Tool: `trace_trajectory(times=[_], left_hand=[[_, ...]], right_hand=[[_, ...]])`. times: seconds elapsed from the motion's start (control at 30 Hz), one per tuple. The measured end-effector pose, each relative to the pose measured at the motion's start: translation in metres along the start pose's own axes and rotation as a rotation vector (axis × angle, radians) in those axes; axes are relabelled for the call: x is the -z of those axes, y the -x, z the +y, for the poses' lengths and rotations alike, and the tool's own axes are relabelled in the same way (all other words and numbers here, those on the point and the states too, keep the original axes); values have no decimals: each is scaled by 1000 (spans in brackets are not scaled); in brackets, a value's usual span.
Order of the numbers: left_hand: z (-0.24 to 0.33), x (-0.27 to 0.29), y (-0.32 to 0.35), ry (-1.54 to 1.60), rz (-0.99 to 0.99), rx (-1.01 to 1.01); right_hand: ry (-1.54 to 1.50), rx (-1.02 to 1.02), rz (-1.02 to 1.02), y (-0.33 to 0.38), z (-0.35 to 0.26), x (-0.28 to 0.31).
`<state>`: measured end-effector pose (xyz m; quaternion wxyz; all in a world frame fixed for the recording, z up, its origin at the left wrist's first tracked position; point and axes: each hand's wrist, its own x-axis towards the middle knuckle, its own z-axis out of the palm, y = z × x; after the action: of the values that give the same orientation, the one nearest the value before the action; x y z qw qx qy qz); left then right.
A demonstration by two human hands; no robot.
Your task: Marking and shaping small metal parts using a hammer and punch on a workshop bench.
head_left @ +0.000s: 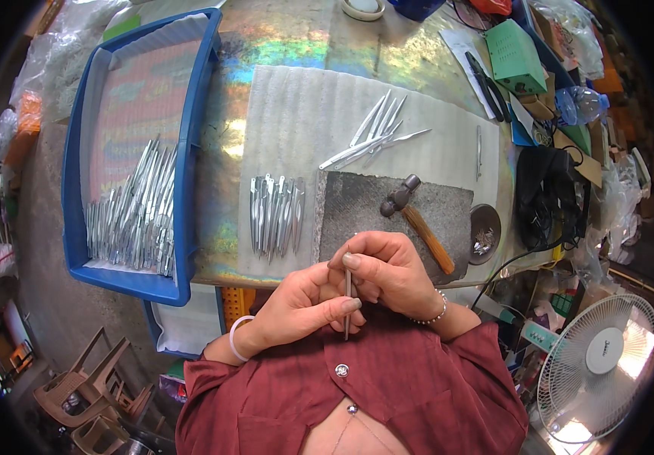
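Just in front of my body, both hands hold one slim, upright metal piece (pixel 348 292) that looks like a pair of tweezers. The thumb and fingers of my left hand (pixel 304 303) close round its lower part. My right hand (pixel 391 273) pinches its upper end between thumb and fingertips. Beyond my hands lies a dark grey slab (pixel 349 205), with a wooden-handled hammer (pixel 421 227) resting on it. A neat row of pointed metal tweezers (pixel 275 216) is on the white foam sheet (pixel 285 114) to the left. A looser group of tweezers (pixel 372 136) lies beyond the slab.
At left a blue tray (pixel 192 174) holds many more such pieces. A small dark bowl (pixel 494 220) of tiny metal parts is right of the slab. Black-handled pliers (pixel 486 87), a green box (pixel 515 57) and a plastic bottle (pixel 581 105) stand far right. A fan (pixel 600 364) is near right.
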<state>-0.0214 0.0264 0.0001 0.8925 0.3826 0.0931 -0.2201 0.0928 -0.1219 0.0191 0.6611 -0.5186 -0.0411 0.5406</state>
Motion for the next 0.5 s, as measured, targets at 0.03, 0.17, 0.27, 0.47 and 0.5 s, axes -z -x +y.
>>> trace_trajectory(times=[0.03,0.17,0.27,0.47,0.5], left_hand=[[-1,0,0,0,1,3],[0,-1,1,-12,2,9],[0,-2,3,-16,6,-2],[0,3,4,14,-22,-17],[1,2,4,10,-16,-5]], right_hand=[[-3,-1,0,0,0,0],[9,3,-7,0,-1,0],[14,2,-10,0,-1,-3],[-13,-5,-37,-1,-2,-4],[-20,-2,-48,-1,-1,-4]])
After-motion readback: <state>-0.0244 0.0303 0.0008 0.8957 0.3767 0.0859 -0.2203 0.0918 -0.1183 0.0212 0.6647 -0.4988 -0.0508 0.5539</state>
